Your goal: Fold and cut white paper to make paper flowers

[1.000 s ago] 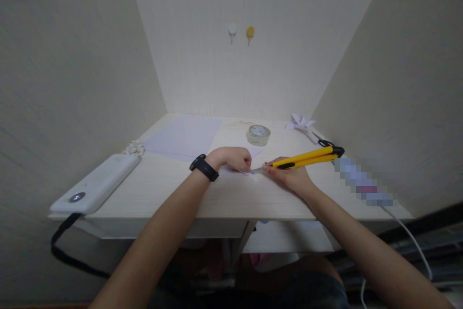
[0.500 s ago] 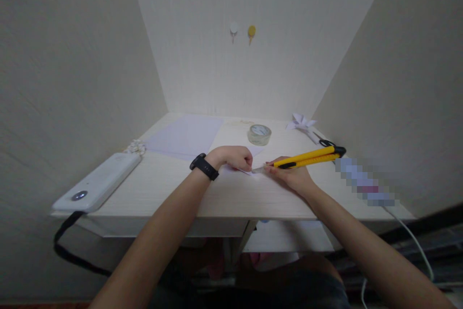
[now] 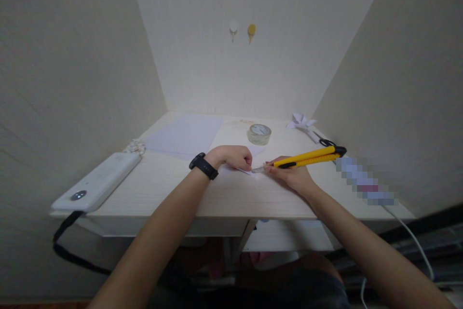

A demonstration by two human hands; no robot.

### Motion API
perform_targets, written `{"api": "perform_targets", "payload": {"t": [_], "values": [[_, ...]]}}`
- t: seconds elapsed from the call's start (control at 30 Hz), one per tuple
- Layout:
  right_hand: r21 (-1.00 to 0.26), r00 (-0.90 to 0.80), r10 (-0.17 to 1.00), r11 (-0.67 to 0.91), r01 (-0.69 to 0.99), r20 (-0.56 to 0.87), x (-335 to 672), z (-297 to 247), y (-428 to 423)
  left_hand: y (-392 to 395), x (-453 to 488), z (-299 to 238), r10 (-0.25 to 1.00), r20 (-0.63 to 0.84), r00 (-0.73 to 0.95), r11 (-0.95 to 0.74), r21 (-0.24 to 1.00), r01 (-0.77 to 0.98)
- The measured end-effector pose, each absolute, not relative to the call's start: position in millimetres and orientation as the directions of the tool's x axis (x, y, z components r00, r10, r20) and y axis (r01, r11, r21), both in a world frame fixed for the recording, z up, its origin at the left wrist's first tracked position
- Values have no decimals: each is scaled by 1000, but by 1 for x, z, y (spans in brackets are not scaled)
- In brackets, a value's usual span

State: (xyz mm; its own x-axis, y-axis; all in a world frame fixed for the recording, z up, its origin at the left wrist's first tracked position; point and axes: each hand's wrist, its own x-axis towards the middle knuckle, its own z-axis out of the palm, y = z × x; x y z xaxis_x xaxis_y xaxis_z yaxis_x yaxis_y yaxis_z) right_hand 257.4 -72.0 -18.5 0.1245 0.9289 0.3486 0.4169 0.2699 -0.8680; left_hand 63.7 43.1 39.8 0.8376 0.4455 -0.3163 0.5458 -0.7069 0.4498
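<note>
My right hand (image 3: 291, 175) grips a yellow utility knife (image 3: 307, 156), its blade tip resting on a small white piece of paper (image 3: 238, 170) on the desk. My left hand (image 3: 234, 157), with a black watch on the wrist, is curled with its fingers pressed down on that paper, just left of the blade. Both hands sit near the middle of the pale wooden desk (image 3: 173, 188).
A pale purple sheet (image 3: 184, 134) lies at the back left, a roll of clear tape (image 3: 259, 134) behind my hands, a folded paper flower (image 3: 301, 121) and scissors (image 3: 323, 141) at the back right. A white power strip (image 3: 96, 181) lies at the left edge. Walls close in on three sides.
</note>
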Motion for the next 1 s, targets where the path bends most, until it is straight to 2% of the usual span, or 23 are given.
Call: {"api": "perform_targets", "payload": {"t": [0.53,0.83,1.0], "values": [[-864,106,935,265,428,339,259,-20,-72,43,63,41,437,-316,842,-681,495,539],[-866,112,940,245,436,323,256,-14,-74,46,65,38,457,-314,832,-708,438,554],[-867,152,922,265,422,356,255,-12,-76,46,61,39,439,-245,864,-753,424,503]]}}
